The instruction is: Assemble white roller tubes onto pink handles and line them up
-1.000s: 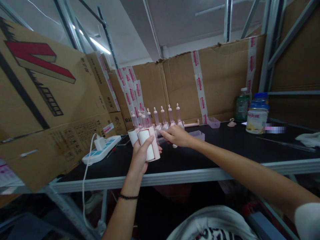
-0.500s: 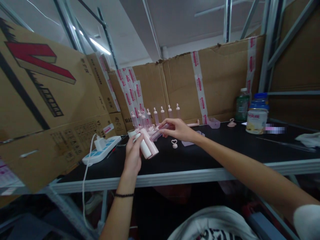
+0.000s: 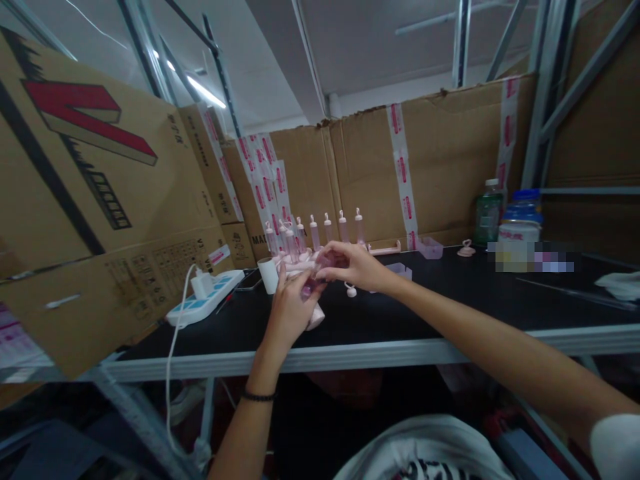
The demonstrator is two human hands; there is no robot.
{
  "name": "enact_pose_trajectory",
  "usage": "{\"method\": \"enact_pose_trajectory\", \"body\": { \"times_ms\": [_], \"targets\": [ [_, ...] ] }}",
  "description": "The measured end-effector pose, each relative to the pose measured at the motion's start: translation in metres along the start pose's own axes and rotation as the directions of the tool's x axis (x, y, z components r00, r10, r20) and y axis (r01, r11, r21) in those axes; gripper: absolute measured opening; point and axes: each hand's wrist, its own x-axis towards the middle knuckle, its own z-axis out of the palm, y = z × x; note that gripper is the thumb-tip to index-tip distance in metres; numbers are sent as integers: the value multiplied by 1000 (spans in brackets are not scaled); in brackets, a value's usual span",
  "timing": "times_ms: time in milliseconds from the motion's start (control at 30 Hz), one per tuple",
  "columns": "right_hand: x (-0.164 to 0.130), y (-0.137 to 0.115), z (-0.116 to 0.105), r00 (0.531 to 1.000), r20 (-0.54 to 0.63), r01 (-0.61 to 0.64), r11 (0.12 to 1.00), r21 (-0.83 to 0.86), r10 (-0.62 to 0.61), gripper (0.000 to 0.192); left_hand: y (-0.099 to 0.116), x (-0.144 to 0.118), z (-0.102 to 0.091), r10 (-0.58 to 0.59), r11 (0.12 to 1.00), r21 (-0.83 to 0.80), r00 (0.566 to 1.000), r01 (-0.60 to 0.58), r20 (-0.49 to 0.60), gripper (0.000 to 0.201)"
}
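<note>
Left hand (image 3: 293,308) grips a pink roller (image 3: 315,319), right hand (image 3: 353,265) pinches a clear tube (image 3: 320,267) onto it; a skewed push risks toppling the upright handles (image 3: 325,233) just behind.

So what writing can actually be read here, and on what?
"MA", cut off by the hands: small box at the back.
Big box: red emblem and print, too blurred to read.
Pink tape: print too small.
Jar label: blurred out.
</note>
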Motion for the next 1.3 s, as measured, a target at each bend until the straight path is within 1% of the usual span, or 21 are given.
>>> {"method": "enact_pose_trajectory", "body": {
  "times_ms": [67, 100, 167, 200, 267, 333, 400, 467, 533, 567, 633, 700, 733, 767, 833, 867, 933, 1033, 1167, 1233, 1300],
  "targets": [
    [3, 1, -5, 999, -38, -3, 1000, 7, 3, 38, -5, 0, -2, -72, 997, -39, 996, 70, -55, 23],
    [4, 3, -9, 998, -57, -15, 999, -48, 12, 35, -7, 0, -4, -110, 992, -63, 991, 105, -75, 23],
    [5, 9, -19, 997, -61, -52, 958, -281, 37, 31, -12, 2, -8, -161, 983, -109, 982, 150, -94, 26],
    [5, 13, -24, 998, -38, -66, 900, -430, 55, 29, -14, 3, -11, -172, 979, -131, 979, 158, -104, 27],
    [2, 22, -32, 991, 50, -58, 723, -688, 128, 26, -17, 6, -15, -187, 969, -189, 972, 159, -143, 29],
    [-3, 30, -36, 965, 138, -13, 567, -824, 222, 26, -19, 7, -19, -209, 954, -252, 962, 162, -175, 31],
    [-6, 34, -35, 934, 195, 24, 490, -871, 300, 21, -19, 8, -21, -221, 947, -278, 956, 163, -194, 33],
    [-8, 34, -32, 918, 207, 26, 470, -882, 338, 13, -19, 9, -23, -198, 956, -259, 956, 140, -215, 32],
    [-7, 31, -28, 927, 186, -2, 498, -867, 327, 9, -19, 9, -24, -150, 969, -226, 962, 98, -229, 28],
    [-5, 29, -27, 939, 164, -27, 541, -841, 302, 10, -19, 10, -24, -124, 976, -206, 965, 76, -229, 27],
    [-1, 24, -24, 971, 104, -75, 683, -727, 217, 14, -18, 10, -26, -62, 991, -126, 974, 35, -220, 26],
    [2, 17, -20, 991, 19, -103, 856, -506, 130, 20, -16, 8, -28, 15, 999, 39, 981, -8, -191, 29],
    [4, 14, -19, 995, -20, -102, 926, -365, 102, 23, -14, 7, -29, 55, 990, 135, 985, -33, -161, 30],
    [5, 10, -17, 995, -49, -95, 971, -221, 86, 26, -12, 6, -29, 89, 972, 226, 989, -61, -119, 32],
    [6, 3, -13, 993, -85, -85, 996, 23, 87, 29, -8, 3, -30, 132, 923, 368, 991, -116, -18, 35],
    [6, -1, -10, 991, -94, -83, 991, 108, 94, 31, -6, 1, -29, 145, 895, 421, 989, -145, 32, 35],
    [6, -6, -5, 989, -97, -87, 974, 210, 109, 35, -3, -1, -27, 163, 840, 506, 980, -197, 111, 35],
    [5, -7, 2, 988, -85, -98, 959, 267, 125, 39, 0, -2, -23, 182, 771, 587, 968, -248, 170, 35],
    [3, -4, 7, 994, -21, -99, 967, 234, 107, 41, 4, -2, -22, 173, 717, 643, 962, -269, 209, 34],
    [1, -5, 6, 997, 18, -72, 990, 120, 71, 37, 8, -2, -23, 163, 693, 668, 962, -270, 219, 32],
    [-1, -8, 4, 999, 50, -12, 997, -75, 16, 33, 11, -2, -24, 156, 672, 689, 961, -271, 226, 30]
  ]
}}
